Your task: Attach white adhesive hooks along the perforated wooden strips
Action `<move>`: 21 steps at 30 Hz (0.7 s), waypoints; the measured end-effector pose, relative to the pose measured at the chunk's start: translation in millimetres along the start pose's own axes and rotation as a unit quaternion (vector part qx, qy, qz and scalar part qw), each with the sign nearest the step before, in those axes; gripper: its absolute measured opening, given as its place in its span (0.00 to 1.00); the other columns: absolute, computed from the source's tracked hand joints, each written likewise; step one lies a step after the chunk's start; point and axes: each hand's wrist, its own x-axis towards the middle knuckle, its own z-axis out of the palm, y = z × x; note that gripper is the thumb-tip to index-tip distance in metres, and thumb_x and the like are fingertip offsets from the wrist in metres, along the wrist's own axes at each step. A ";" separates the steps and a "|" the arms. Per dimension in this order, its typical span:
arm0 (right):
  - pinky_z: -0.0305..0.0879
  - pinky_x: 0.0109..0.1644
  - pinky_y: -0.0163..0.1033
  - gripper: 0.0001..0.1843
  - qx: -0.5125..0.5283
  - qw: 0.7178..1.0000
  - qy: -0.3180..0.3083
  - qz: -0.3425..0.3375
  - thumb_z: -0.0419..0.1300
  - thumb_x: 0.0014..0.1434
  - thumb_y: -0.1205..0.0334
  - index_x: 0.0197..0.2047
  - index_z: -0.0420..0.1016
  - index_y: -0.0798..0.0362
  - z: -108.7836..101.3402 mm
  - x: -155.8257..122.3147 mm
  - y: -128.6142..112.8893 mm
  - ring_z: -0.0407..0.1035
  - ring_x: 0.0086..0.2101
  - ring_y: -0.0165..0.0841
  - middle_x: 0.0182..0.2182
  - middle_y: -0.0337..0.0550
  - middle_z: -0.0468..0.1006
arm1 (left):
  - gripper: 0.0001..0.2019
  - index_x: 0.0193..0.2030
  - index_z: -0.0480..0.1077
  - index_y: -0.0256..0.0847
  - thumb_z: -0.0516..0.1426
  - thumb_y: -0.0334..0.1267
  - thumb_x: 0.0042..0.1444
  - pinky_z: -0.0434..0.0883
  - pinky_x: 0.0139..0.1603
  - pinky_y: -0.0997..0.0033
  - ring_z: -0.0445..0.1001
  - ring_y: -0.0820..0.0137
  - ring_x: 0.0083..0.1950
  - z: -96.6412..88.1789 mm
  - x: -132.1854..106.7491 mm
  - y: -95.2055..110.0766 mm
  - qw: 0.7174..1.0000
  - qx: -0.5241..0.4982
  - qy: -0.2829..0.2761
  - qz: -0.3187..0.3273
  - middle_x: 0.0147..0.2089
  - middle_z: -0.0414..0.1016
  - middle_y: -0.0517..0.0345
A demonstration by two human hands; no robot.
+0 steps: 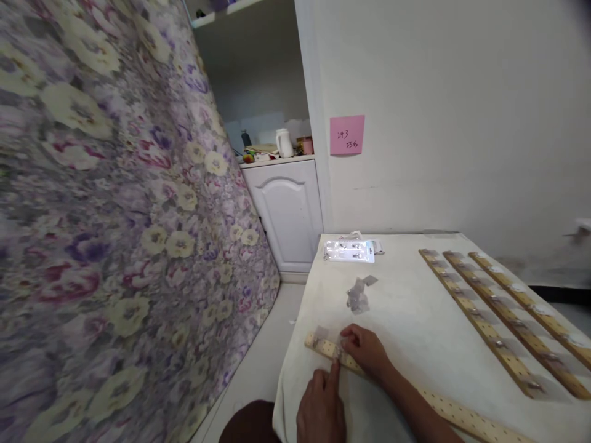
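A pale wooden strip (327, 348) with rows of small holes lies slantwise across the near part of the table and passes beneath my right forearm. My left hand (322, 403) is at its near side, index finger stretched onto the strip beside a small shiny piece (338, 353), the other fingers curled. From the far side, my right hand (367, 351) reaches over the strip with thumb and fingers pinched together by that same piece. What lies in the pinch is too small to make out. Another small metal piece with a greyish clear flap (320, 334) sits near the strip's left end.
Several small clear grey pieces (357, 296) lie heaped beyond my hands. A clear blister pack (349, 251) rests at the table's far edge. On the right lie three wooden strips (478, 317) bearing small shiny pieces. A floral curtain (138, 246) hangs at left.
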 end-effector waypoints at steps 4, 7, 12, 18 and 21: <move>0.59 0.33 0.34 0.11 -0.006 1.000 -0.008 0.015 0.60 0.48 0.59 0.37 0.75 0.51 -0.9 -1.8 -4.1 0.70 0.28 0.32 0.25 0.37 0.77 | 0.33 0.66 0.51 0.54 0.45 0.22 0.54 0.61 0.47 0.73 0.67 0.70 0.48 -1.6 -0.4 0.0 1.000 -0.006 0.001 -0.001 0.48 0.66 0.57; 0.58 0.33 0.34 0.11 0.000 1.000 -0.007 0.019 0.61 0.47 0.60 0.37 0.74 0.50 -0.4 -2.1 -4.5 0.70 0.29 0.32 0.26 0.37 0.76 | 0.33 0.65 0.52 0.54 0.46 0.22 0.54 0.62 0.46 0.73 0.67 0.70 0.48 -3.2 -0.1 0.6 1.000 0.000 -0.007 -0.005 0.48 0.66 0.57; 0.58 0.33 0.34 0.12 0.018 0.999 -0.002 0.030 0.62 0.45 0.62 0.36 0.73 0.51 2.7 1.2 -2.0 0.69 0.29 0.31 0.26 0.36 0.77 | 0.33 0.65 0.52 0.54 0.44 0.22 0.55 0.62 0.47 0.73 0.66 0.70 0.48 -4.1 0.2 0.5 1.000 -0.010 -0.005 -0.003 0.48 0.66 0.57; 0.57 0.32 0.33 0.16 0.029 0.999 -0.012 0.042 0.63 0.42 0.62 0.38 0.73 0.51 2.8 3.9 -1.9 0.67 0.27 0.30 0.28 0.35 0.76 | 0.33 0.65 0.52 0.53 0.45 0.22 0.54 0.62 0.47 0.74 0.66 0.70 0.48 -6.4 0.6 -0.6 1.000 -0.016 -0.011 0.001 0.49 0.65 0.57; 0.58 0.34 0.34 0.15 0.031 0.999 -0.001 0.030 0.62 0.43 0.62 0.38 0.74 0.52 1.9 2.1 -0.7 0.67 0.29 0.30 0.30 0.37 0.76 | 0.33 0.65 0.52 0.53 0.45 0.23 0.54 0.62 0.48 0.75 0.65 0.70 0.49 -8.4 0.2 -0.4 1.000 -0.014 -0.013 0.004 0.49 0.65 0.57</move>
